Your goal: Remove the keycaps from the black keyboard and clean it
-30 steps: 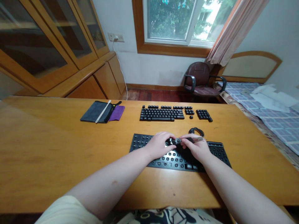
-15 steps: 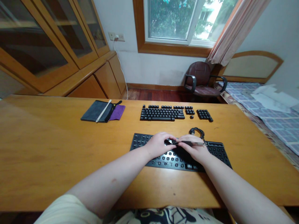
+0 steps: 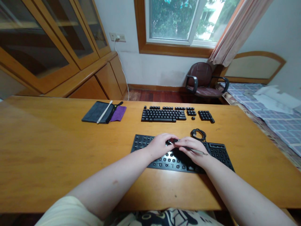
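Observation:
A black keyboard base [image 3: 174, 160] with its keycaps off lies in front of me, rows of bare key posts showing. My left hand [image 3: 162, 146] is over its upper middle, fingers closed in a pinch on something small and dark with a bright edge, too hidden to name. Close against it, my right hand [image 3: 194, 149] grips a slim grey tool [image 3: 199, 152] whose thin end sticks out past the knuckles toward the right. Both sets of fingertips meet above the base. Behind the right hand lies the keyboard's coiled black cable [image 3: 198, 134].
Removed black keycaps [image 3: 163, 115] are laid out in keyboard order farther back on the wooden desk [image 3: 58, 157]. At the back left are a dark zip pouch [image 3: 95, 112], a white stick [image 3: 104, 112] and a purple cloth [image 3: 119, 113]. A chair [image 3: 203, 80] stands beyond the desk.
The slim tool has turned in my right hand, its outer end now pointing lower right. The right fingers have shifted slightly; my left hand stays nearly in place.

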Demonstrator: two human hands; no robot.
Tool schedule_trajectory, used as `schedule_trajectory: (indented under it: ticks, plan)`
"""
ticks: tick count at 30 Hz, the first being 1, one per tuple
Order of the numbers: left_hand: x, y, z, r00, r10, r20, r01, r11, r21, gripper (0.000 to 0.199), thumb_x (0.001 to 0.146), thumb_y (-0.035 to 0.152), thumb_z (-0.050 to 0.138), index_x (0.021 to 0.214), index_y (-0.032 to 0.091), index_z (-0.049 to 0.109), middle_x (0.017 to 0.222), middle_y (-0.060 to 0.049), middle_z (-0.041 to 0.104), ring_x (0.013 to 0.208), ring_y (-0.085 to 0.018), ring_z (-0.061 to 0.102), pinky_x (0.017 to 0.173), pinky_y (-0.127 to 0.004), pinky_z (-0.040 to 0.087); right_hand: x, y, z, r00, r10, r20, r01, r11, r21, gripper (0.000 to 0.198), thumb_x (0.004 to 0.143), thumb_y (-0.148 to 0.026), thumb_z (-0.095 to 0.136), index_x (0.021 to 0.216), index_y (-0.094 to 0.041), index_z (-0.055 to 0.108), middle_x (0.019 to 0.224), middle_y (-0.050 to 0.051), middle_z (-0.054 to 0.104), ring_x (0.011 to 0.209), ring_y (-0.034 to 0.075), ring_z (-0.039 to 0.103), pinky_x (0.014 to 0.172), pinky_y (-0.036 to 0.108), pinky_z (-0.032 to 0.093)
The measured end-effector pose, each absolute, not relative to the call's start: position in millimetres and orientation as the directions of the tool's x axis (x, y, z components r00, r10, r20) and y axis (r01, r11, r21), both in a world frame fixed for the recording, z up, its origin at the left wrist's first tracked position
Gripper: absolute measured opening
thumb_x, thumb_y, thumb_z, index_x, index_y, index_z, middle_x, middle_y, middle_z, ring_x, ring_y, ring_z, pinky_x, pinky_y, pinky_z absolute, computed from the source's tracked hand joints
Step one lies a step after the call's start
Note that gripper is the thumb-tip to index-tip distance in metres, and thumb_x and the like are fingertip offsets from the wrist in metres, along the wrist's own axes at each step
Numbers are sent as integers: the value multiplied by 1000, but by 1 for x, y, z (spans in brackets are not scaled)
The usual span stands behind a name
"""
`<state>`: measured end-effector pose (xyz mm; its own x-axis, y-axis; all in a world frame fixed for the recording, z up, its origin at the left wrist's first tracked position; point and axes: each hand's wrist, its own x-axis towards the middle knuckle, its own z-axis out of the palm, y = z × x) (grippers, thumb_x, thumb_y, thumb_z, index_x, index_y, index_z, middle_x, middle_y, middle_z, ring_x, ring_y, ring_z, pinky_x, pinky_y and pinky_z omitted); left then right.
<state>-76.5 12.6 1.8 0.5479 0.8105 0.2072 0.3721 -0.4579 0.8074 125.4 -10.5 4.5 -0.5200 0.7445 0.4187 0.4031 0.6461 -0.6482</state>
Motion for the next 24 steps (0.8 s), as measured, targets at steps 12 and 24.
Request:
schedule_trajectory:
  ticks: [12, 24]
  plan:
    - [-76, 20, -4, 653, 715, 250, 269, -528, 806, 26, 90, 24, 47, 108, 19, 64, 107, -7, 66, 103, -18, 58, 94, -32, 44, 128, -8, 9, -525, 724, 448, 341, 661, -669, 15, 85, -21, 58, 97, -22, 67, 89, 6, 69, 86, 16, 64, 78, 30, 53]
    - [-74, 18, -1, 451, 870, 201, 249, -339, 907, 16, 84, 17, 54, 97, 18, 63, 96, -4, 63, 92, -17, 59, 87, -33, 48, 132, -8, 7, -395, 780, 485, 399, 621, -674, 30, 91, -23, 46, 68, -19, 64, 72, 5, 62, 70, 15, 60, 66, 29, 49]
